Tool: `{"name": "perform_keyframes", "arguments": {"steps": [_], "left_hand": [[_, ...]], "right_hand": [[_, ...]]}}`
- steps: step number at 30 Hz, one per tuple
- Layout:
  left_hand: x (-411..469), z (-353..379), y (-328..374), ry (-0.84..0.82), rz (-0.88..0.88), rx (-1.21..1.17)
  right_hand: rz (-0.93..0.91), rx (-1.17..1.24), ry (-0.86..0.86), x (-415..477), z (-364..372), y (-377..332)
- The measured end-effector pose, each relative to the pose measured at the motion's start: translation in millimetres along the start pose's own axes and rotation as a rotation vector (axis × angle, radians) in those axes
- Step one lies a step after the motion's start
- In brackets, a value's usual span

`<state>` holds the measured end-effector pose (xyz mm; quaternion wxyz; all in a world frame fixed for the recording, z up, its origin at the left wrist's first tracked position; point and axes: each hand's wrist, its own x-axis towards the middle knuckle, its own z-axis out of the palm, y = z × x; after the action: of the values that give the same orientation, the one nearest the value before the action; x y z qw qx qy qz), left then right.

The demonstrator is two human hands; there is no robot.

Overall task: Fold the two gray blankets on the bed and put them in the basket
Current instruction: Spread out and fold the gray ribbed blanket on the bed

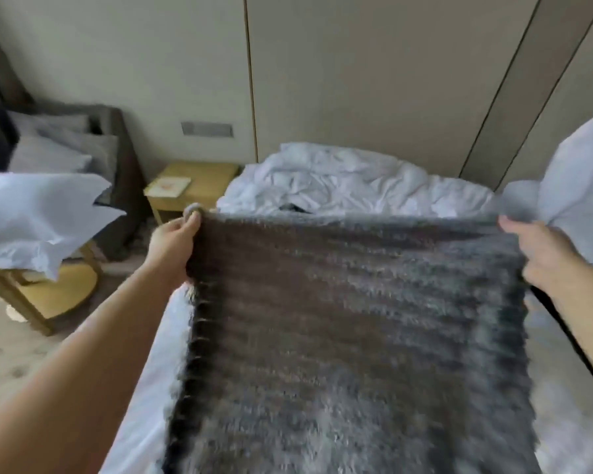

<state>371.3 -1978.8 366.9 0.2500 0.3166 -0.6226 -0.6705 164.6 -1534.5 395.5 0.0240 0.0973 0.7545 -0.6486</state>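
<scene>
My left grip (177, 241) and right grip (541, 254) each pinch a top corner of the gray blanket (350, 319) stretched mid-frame over the bed (356, 179).

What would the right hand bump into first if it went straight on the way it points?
Probably the rumpled white duvet heaped just beyond. The right hand, gripping a corner of the gray blanket, points toward it, though depth is hard to judge.
</scene>
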Motion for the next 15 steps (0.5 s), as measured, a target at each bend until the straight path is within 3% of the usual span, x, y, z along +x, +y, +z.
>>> {"name": "perform_keyframes", "arguments": {"steps": [4,8,10,12,15], "left_hand": [[-9.6,10.0,58.6,-0.108,0.185,-0.178],[-21.9,9.9,-2.8,-0.044,0.088,-0.010],[-35.4,0.8,-63.2,-0.025,0.043,0.270],[-60.1,-17.3,-129.2,-0.041,0.012,0.619],[-112.3,-56.0,-222.1,-0.168,-0.156,1.061]], "right_hand": [[-0.160,0.237,0.037,-12.7,-30.3,-55.0],[0.025,0.285,0.034,-53.4,-32.0,27.4],[0.128,0.106,0.133,-73.3,-34.6,98.9],[0.181,-0.182,0.129,-107.1,-37.8,169.7],[0.413,-0.588,-0.144,-173.0,-54.2,277.0]]}}
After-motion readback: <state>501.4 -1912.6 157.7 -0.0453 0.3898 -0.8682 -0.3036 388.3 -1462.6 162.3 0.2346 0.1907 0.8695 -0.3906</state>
